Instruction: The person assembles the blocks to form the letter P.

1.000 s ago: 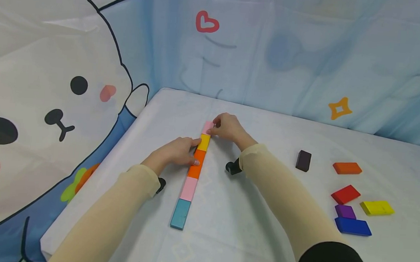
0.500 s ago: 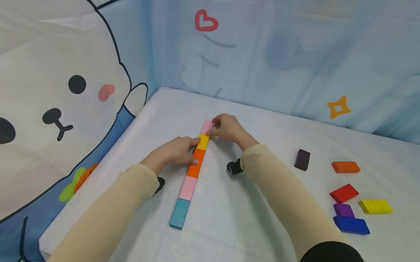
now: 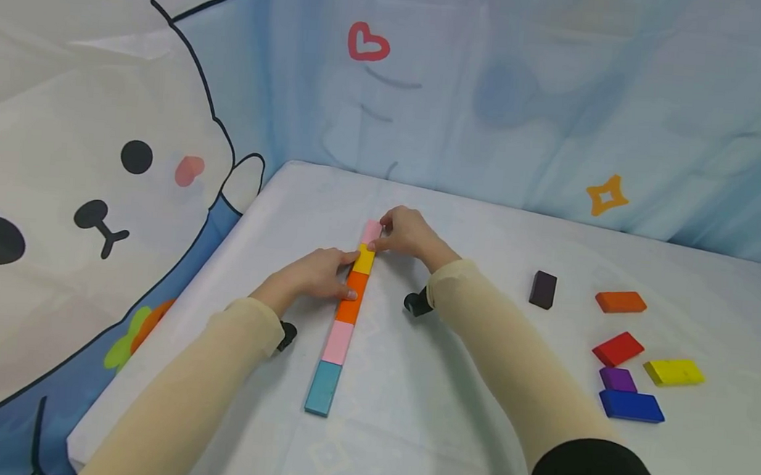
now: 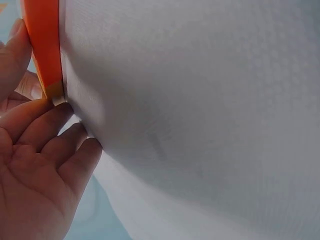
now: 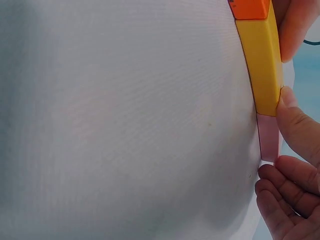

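Note:
A straight row of blocks runs away from me in the head view: a teal block (image 3: 323, 389), a pink block (image 3: 338, 342), an orange block (image 3: 349, 310), a yellow block (image 3: 364, 263) and a far pink block (image 3: 371, 232). My left hand (image 3: 316, 273) lies at the row's left side, thumb on the orange block and a fingertip against the yellow one. From the right, my right hand (image 3: 408, 234) pinches the far pink block. In the right wrist view its thumb (image 5: 296, 120) rests by the yellow-pink seam, its fingers curled at the pink block's end.
Off to the right on the white table (image 3: 447, 430) lie a black block (image 3: 544, 290), an orange block (image 3: 621, 302), a red block (image 3: 618, 349), a yellow block (image 3: 674, 372), a purple block (image 3: 618, 379) and a blue block (image 3: 632, 406). A printed curtain (image 3: 455, 89) hangs behind.
The head view has shifted slightly. Both hands keep nearly the same places on the row, and the blocks stay in line.

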The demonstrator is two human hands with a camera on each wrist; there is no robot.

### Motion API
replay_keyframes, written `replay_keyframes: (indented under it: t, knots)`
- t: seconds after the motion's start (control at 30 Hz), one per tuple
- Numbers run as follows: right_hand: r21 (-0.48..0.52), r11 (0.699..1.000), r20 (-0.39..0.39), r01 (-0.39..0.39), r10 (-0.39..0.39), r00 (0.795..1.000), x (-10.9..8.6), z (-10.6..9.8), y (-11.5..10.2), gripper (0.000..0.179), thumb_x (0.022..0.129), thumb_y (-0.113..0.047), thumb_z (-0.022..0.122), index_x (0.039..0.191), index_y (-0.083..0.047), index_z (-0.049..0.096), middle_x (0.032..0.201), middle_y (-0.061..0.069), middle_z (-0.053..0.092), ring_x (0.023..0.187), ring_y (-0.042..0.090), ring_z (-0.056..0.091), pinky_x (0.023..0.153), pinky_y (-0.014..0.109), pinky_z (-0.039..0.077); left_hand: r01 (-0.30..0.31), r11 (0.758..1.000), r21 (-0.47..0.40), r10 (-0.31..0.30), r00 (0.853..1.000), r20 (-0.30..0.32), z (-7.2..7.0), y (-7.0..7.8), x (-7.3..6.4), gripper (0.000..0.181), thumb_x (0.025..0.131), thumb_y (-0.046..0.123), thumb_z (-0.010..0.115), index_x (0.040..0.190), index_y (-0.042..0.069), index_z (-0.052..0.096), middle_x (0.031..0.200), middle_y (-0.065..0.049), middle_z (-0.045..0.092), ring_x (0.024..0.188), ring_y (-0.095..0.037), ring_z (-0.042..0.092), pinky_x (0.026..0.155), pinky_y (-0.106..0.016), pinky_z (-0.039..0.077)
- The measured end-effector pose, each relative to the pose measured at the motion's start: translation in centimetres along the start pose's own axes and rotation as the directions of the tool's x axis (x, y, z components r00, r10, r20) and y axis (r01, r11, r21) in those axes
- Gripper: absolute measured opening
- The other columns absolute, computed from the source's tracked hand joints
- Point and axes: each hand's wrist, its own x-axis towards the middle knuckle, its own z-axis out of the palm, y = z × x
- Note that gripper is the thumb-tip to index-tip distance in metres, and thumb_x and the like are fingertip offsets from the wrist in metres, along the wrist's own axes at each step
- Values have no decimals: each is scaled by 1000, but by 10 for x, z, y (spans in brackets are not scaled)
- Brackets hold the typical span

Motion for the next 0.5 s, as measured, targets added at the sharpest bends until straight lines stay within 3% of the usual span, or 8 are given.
replay_keyframes:
  t: [0.3,0.5]
  knots:
    - [10,1000,-6,-13,13,1000,-2,0,0,64,89,-33,80,139,1,58,127,16,62,112,29,54,106,40,52,1,1000,-14,-2,999,-35,-7,2,3,76,97,32,71,161,17,33,164,-9,39,151,-30,37,124,-49,33]
    - [16,1000,-19,-3,4,1000,-3,1,-1,62,90,-31,80,138,1,59,129,16,63,112,29,55,107,40,51,-4,1000,9,5,999,-54,-15,7,16,79,97,34,70,162,12,31,165,-11,37,152,-30,35,126,-48,30]
